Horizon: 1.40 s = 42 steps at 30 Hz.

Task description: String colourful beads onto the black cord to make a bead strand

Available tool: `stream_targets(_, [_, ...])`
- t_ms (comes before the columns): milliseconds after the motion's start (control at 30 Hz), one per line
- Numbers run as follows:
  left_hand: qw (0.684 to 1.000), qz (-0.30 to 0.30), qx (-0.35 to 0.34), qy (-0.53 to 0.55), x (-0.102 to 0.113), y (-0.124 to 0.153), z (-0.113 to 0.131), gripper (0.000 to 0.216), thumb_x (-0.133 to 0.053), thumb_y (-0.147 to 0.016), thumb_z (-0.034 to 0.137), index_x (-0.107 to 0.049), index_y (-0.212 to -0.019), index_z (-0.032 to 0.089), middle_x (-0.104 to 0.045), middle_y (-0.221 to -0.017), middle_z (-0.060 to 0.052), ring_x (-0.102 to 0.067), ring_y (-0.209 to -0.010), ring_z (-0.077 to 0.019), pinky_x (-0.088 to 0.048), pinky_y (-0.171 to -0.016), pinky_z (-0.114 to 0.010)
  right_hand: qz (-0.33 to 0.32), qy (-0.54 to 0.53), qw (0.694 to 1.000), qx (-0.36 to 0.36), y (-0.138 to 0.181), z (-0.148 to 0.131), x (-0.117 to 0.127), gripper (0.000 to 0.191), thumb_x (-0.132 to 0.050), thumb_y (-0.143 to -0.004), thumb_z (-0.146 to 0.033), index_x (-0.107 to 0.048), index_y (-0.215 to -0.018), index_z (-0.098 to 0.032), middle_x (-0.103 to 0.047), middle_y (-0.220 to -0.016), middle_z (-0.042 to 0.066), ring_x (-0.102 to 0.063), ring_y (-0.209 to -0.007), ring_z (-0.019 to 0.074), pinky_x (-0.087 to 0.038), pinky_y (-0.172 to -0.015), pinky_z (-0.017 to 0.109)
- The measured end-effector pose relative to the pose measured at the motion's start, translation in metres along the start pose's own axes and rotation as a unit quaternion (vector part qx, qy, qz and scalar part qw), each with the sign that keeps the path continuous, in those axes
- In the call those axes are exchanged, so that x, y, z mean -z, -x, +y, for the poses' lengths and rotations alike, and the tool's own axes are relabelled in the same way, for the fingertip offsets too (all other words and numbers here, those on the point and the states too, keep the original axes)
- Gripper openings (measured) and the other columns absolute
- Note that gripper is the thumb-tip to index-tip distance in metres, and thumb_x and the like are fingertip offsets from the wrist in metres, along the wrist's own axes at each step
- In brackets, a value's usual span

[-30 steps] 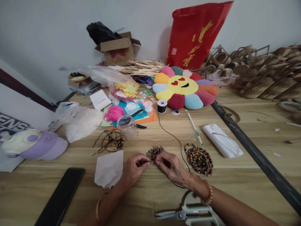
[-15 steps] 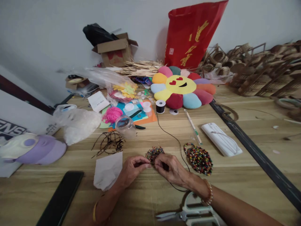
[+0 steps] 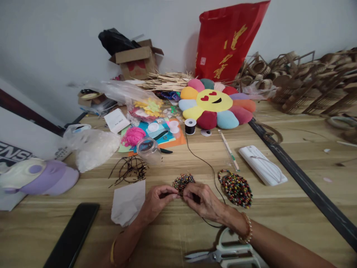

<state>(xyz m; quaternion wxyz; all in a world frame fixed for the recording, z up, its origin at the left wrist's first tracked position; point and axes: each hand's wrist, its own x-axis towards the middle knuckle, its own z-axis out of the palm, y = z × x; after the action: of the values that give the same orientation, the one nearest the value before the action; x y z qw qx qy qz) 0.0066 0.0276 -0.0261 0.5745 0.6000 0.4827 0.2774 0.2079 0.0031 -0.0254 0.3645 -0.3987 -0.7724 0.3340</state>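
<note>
Hardly anything has moved in the last half second: both hands keep the same pose, and only the left forearm has slid slightly. The left hand (image 3: 157, 200) is closed to a narrow pinch, thumb and forefinger meeting at the near edge of the small round multicoloured beaded patch (image 3: 182, 181), which lies on the pale wooden table (image 3: 279, 217) just beyond the two sets of fingertips. The right hand (image 3: 205, 201) meets it from the other side, fingers curled in and pinched on the same near edge, so the fingertips of the two hands almost touch. A thin black thread (image 3: 205, 162) runs from the right hand's fingers away to a black spool with a white rim (image 3: 190, 126) well beyond the hands, and a loop of it shows beside the right wrist. Just right of the right hand lies a larger oval mat of multicoloured beads (image 3: 235, 188), apart from the patch. Near the right forearm lie white-handled scissors (image 3: 223, 253). Left of the left hand lies a crumpled white paper sheet (image 3: 128, 203), and beyond that a tangle of dark cord pieces (image 3: 129, 168).
</note>
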Motion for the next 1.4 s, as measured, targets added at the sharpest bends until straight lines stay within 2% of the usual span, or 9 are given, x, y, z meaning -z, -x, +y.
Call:
stream_targets(567, [1.000, 0.002, -0.007, -0.029, -0.0012, 0.0012, 0.0046, 0.014, -0.068, -0.072, 0.027, -0.073, -0.079, 0.016, -0.076, -0.077, -0.005, -0.068, -0.074, -0.0187, -0.051, -0.068, -0.025, -0.002, 0.012, 1.000, 0.012, -0.0004, -0.0003, 0.0005, 0.011, -0.052, -0.085, -0.014, -0.058, -0.076, -0.016, -0.056, -0.064, 0.000, -0.048, -0.056, 0.0109, -0.037, -0.053, 0.021])
stream_targets(833, [0.999, -0.023, -0.012, -0.044, -0.0010, 0.0010, 0.0056, 0.011, -0.068, -0.070, 0.024, -0.074, -0.076, 0.017, -0.075, -0.076, -0.004, -0.068, -0.073, -0.0179, -0.051, -0.069, -0.025, -0.012, 0.015, 0.999, 0.031, -0.0023, -0.0039, 0.0026, 0.014, -0.053, -0.088, -0.018, -0.062, -0.078, -0.016, -0.061, -0.069, 0.003, -0.054, -0.060, 0.0126, -0.041, -0.058, 0.022])
stream_targets(967, [0.999, -0.034, -0.007, -0.028, -0.0013, 0.0011, 0.0056, 0.011, -0.069, -0.067, 0.022, -0.072, -0.076, 0.015, -0.075, -0.075, -0.005, -0.068, -0.071, -0.0176, -0.051, -0.068, -0.025, -0.013, 0.005, 1.000, 0.027, -0.0008, -0.0019, 0.0017, 0.009, -0.058, -0.088, -0.022, -0.062, -0.083, -0.016, -0.063, -0.071, 0.003, -0.057, -0.064, 0.0133, -0.042, -0.059, 0.023])
stream_targets(1100, [0.999, -0.034, 0.002, -0.017, -0.0013, 0.0012, 0.0057, 0.010, -0.072, -0.065, 0.023, -0.069, -0.069, 0.014, -0.073, -0.068, -0.004, -0.065, -0.065, -0.0156, -0.048, -0.062, -0.023, -0.010, -0.001, 0.999, 0.036, 0.0012, 0.0017, -0.0017, 0.008, -0.060, -0.087, -0.024, -0.060, -0.084, -0.016, -0.061, -0.070, 0.001, -0.055, -0.063, 0.0128, -0.041, -0.059, 0.022])
stream_targets(1400, [0.998, -0.033, -0.011, -0.047, 0.0005, 0.0010, 0.0089, 0.016, -0.074, -0.065, 0.030, -0.069, -0.063, 0.014, -0.071, -0.065, -0.003, -0.062, -0.063, -0.0152, -0.046, -0.062, -0.023, -0.058, 0.008, 0.996, 0.063, 0.0004, 0.0018, -0.0005, 0.005, -0.057, -0.090, -0.020, -0.059, -0.092, -0.016, -0.061, -0.082, 0.004, -0.057, -0.074, 0.0137, -0.043, -0.068, 0.024])
